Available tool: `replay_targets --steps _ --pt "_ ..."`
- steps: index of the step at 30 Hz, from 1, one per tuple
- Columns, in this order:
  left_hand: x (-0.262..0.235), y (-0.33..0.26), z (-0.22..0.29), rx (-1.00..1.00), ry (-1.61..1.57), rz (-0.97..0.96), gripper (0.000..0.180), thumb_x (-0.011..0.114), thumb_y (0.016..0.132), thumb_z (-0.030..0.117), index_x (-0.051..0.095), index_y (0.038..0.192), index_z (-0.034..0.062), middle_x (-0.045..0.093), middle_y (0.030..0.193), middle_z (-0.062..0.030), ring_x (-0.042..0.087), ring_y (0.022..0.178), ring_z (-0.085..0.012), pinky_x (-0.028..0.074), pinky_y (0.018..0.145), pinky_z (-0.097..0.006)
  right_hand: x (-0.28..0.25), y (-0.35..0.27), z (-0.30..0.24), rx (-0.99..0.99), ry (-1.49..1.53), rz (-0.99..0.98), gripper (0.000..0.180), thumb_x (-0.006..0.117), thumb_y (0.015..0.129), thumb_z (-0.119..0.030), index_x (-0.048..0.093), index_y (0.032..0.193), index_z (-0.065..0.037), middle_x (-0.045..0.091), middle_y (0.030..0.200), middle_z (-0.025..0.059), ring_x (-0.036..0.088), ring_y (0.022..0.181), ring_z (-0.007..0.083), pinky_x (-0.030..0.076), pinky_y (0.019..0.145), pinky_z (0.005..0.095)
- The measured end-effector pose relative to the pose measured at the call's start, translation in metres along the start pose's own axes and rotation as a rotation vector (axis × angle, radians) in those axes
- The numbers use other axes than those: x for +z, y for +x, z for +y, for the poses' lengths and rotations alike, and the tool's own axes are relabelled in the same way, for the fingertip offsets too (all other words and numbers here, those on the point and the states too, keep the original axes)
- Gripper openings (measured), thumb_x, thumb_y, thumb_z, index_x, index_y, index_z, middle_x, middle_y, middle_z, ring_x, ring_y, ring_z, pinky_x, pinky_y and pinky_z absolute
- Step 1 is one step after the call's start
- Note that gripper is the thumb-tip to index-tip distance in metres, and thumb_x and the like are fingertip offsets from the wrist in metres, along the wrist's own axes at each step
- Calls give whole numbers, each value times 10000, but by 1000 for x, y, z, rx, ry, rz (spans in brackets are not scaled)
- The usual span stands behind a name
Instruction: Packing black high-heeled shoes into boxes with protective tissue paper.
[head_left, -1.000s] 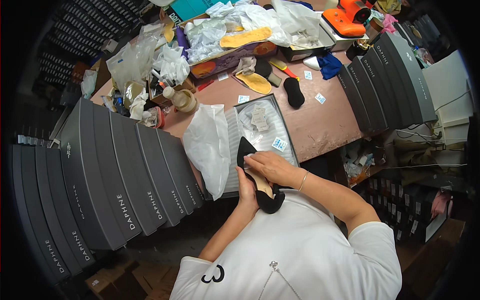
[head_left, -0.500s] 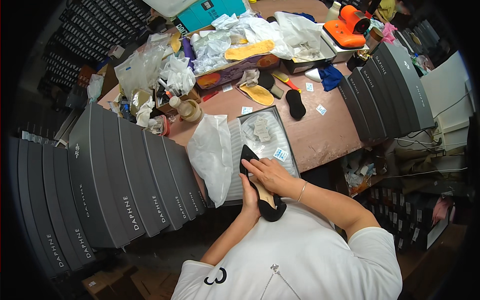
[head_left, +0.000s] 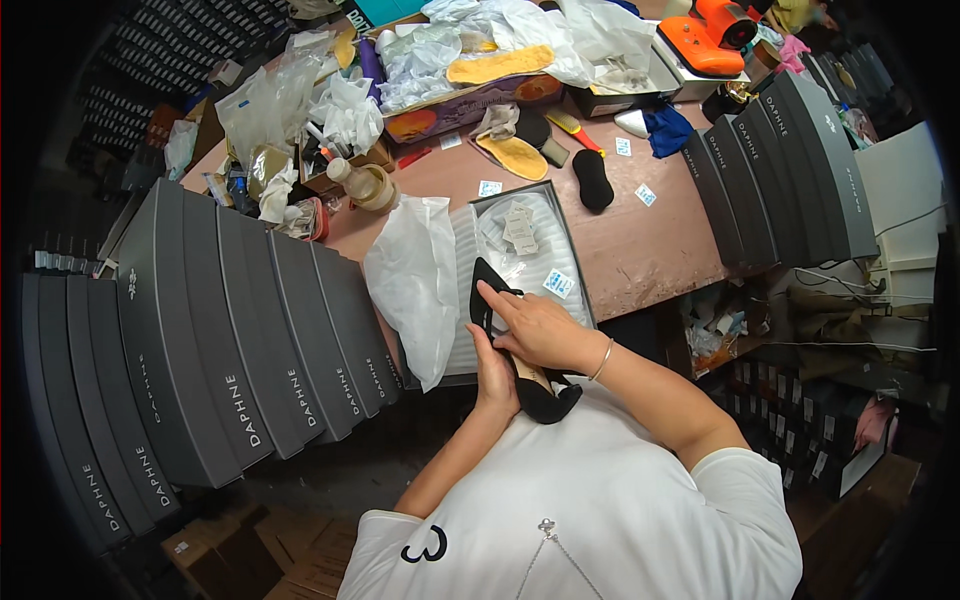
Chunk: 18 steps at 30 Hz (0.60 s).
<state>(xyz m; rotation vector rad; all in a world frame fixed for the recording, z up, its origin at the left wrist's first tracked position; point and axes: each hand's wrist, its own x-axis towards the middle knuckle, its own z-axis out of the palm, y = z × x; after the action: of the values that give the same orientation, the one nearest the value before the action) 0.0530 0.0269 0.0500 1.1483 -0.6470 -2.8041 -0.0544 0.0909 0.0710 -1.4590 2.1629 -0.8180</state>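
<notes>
From my seat at the feed, I see both hands meet just below the middle of the view on a black pointed shoe, which lies with its toe toward 11 o'clock and its heel toward 5 o'clock, held above the near edge of the table. My left hand cups the shoe from below at its 7 o'clock side, fingers wrapped about its middle. My right hand lies on top of it, fingers stretched flat and close together toward 10 o'clock, pressing into the tan inside of the shoe. At 12 o'clock from the hands sits an open shoe box lined with white paper, with small packets in it. A crumpled white bag lies just beside the box at its 9 o'clock. A row of dark grey shoe boxes fans out at 9 o'clock, and a loose black insole rests on the table at 1 o'clock.
</notes>
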Motion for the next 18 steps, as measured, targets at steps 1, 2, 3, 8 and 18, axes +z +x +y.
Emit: replay_targets --steps 1,2,3,8,18 --pt "-4 0 -1 -31 -3 23 904 200 851 776 345 1357 41 480 1287 -165 466 1207 -275 411 985 -402 2 4 4 44 42 -72 754 673 751 -144 316 1405 -34 620 945 187 613 800 354 488 687 421" --pt "-12 1 -4 -50 -13 -7 885 207 855 771 371 1331 43 496 1260 -158 484 1179 -271 420 971 -400 2 10 10 88 85 -144 750 676 754 -153 318 1404 -34 621 961 192 617 812 362 490 691 421" --pt "-18 2 -5 -67 -28 -41 867 214 859 766 398 1305 46 512 1233 -152 502 1150 -266 428 957 -398 -1 14 12 130 122 -218 747 679 758 -162 321 1402 -34 622 978 197 621 823 370 492 695 422" --pt "-3 2 0 81 -36 150 830 241 858 764 494 1190 47 565 1058 -110 597 946 -254 507 796 -387 -16 -6 14 -37 272 -199 665 661 751 -164 392 1343 -23 634 987 215 644 848 357 517 724 404" --pt "-44 16 12 35 -5 107 827 189 883 737 492 1209 41 608 976 -113 620 797 -242 526 667 -349 26 24 33 -165 -20 63 321 672 775 -249 585 1006 -44 610 873 103 638 770 290 511 655 384"
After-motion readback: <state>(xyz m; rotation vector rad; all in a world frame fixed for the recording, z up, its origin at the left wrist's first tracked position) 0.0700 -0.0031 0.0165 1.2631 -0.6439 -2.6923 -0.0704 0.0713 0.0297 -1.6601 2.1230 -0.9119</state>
